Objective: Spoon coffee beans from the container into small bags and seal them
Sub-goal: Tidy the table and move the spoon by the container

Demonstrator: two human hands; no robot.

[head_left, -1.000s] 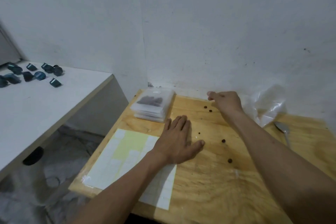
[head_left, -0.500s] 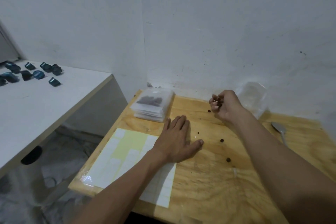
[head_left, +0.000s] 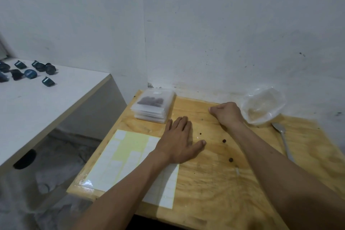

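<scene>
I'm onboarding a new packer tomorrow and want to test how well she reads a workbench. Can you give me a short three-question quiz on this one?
1. True or false: the spoon is held in the right hand.
2. Multiple choice: the stack of small bags sits at which part of the wooden table? A) far left corner B) near right corner C) centre
3. Fill in: the left hand lies flat, with its wrist over the ____ sheet.

Key:
1. False; it lies on the table, right of the forearm.
2. A
3. Label; pale yellow backing with white stickers.
</scene>
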